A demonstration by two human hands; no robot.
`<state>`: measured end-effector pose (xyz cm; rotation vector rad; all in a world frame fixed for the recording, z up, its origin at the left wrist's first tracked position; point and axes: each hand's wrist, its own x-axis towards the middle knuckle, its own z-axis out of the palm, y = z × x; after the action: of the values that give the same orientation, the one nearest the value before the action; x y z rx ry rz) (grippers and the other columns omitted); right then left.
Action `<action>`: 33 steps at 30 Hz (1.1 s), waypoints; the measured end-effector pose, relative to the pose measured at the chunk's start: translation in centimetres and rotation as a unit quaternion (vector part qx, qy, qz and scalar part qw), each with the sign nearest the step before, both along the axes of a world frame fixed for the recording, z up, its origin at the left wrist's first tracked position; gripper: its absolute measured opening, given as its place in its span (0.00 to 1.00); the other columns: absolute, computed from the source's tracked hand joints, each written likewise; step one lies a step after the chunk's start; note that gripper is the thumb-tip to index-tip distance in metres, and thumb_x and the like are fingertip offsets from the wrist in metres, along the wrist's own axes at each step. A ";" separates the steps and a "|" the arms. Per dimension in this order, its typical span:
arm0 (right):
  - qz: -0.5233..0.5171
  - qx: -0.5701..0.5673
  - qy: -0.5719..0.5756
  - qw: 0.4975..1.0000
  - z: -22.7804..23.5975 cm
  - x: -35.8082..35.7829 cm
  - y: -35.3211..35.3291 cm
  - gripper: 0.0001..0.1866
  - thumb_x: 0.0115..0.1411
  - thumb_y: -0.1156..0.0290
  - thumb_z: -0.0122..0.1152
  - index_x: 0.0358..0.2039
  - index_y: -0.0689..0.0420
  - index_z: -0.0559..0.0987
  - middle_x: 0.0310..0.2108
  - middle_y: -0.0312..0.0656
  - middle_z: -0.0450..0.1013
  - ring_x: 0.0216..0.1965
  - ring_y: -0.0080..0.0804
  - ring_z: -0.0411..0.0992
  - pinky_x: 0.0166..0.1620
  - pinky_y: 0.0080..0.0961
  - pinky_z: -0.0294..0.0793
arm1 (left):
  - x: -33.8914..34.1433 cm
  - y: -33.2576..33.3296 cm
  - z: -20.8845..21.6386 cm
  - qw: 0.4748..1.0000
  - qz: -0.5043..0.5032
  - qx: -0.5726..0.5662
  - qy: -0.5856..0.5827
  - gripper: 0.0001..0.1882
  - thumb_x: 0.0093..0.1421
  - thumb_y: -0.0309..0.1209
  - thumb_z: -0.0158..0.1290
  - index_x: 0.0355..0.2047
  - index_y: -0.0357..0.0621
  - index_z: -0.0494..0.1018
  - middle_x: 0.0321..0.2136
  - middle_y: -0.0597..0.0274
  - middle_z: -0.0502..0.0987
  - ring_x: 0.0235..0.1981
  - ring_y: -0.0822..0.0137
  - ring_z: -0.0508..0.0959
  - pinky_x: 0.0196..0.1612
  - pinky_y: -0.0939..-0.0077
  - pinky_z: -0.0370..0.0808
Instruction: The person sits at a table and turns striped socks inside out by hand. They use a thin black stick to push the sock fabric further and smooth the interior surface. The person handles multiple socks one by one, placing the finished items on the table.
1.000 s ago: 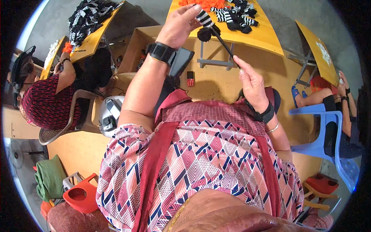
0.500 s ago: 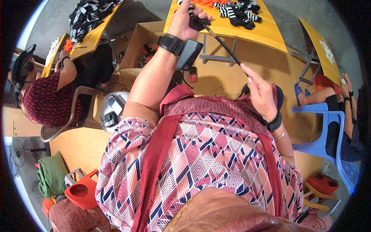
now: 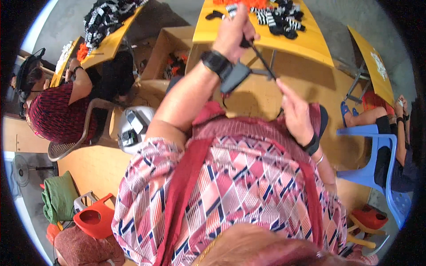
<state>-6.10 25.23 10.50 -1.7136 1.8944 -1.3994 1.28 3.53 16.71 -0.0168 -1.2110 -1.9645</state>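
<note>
Two hands apart, each closed: my left hand [image 3: 234,34] on a dark knit piece [image 3: 245,43], my right hand [image 3: 296,113] on a slim dark rod [image 3: 263,61]. Rod lies between them, long axis slanting from far left to near right, by the tabletop's [image 3: 307,48] near edge. Left hand nearer that edge; right nearer me.

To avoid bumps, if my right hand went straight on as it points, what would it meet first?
Along the rod, your right hand would probably meet the black fabric at your left hand; depth is unclear.
</note>
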 end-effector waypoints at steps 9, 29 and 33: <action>0.018 -0.014 -0.237 0.971 -0.9 1.3 -0.2 0.18 0.58 0.78 0.40 0.51 0.58 0.66 0.22 0.29 0.63 0.20 0.12 0.53 0.23 0.10 0.58 | -1.7 3.2 0.7 0.999 0.015 -0.008 0.034 0.17 0.56 0.41 0.48 0.17 0.51 0.56 0.09 0.74 0.51 0.11 0.78 0.53 0.16 0.79 0.60; 0.004 -0.125 0.081 0.989 1.7 0.2 -3.2 0.18 0.55 0.82 0.40 0.47 0.61 0.67 0.42 0.52 0.68 0.44 0.39 0.69 0.43 0.25 0.66 | 0.0 -1.2 0.4 0.992 -0.068 0.082 0.064 0.18 0.62 0.43 0.33 0.29 0.40 0.60 0.23 0.59 0.66 0.27 0.61 0.69 0.44 0.56 0.68; -0.014 -0.074 0.085 0.994 1.4 -0.5 0.0 0.19 0.55 0.81 0.40 0.48 0.60 0.67 0.43 0.50 0.68 0.44 0.39 0.68 0.45 0.25 0.66 | 0.1 -2.7 -0.2 0.988 -0.052 0.116 0.083 0.18 0.62 0.43 0.32 0.29 0.41 0.60 0.23 0.60 0.65 0.26 0.62 0.67 0.45 0.56 0.67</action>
<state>-6.62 25.27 11.87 -1.9388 1.9522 -1.4821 1.41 0.86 16.52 -0.1252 -0.8853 -2.1374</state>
